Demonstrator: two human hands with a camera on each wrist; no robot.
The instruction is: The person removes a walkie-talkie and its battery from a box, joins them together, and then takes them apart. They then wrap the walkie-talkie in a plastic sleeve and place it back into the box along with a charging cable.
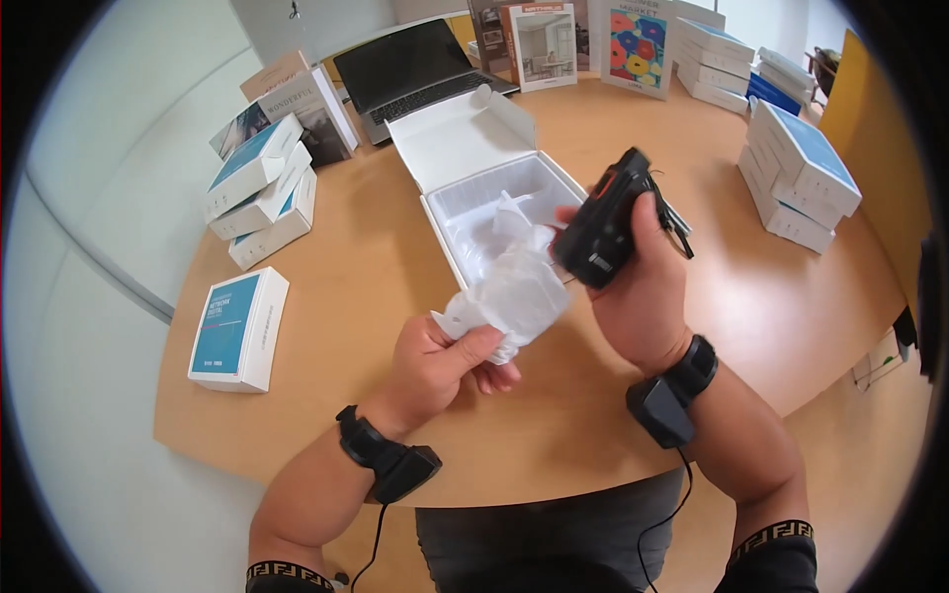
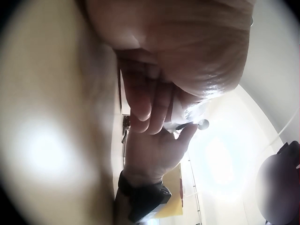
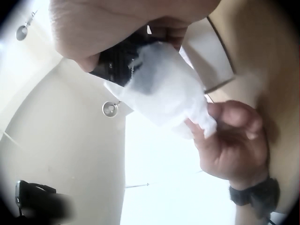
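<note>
A black camera-like device (image 1: 605, 219) with a strap is gripped in my right hand (image 1: 647, 287), over the right side of an open white box (image 1: 430, 222). My left hand (image 1: 425, 371) pinches a crumpled white translucent wrapper (image 1: 514, 296) between thumb and fingers, in front of the box. In the right wrist view the wrapper (image 3: 164, 89) overlaps part of the black device (image 3: 117, 63), and the left hand (image 3: 234, 145) holds its lower end. The left wrist view shows the left fingers (image 2: 150, 101) curled, with the right hand (image 2: 154, 152) beyond.
Stacked white-and-blue boxes stand at left (image 1: 262, 193) and right (image 1: 801, 173). One blue-topped box (image 1: 237, 331) lies at the left front. Behind the open box are a laptop (image 1: 410, 69), upright books (image 1: 544, 49) and another stack of boxes (image 1: 712, 64).
</note>
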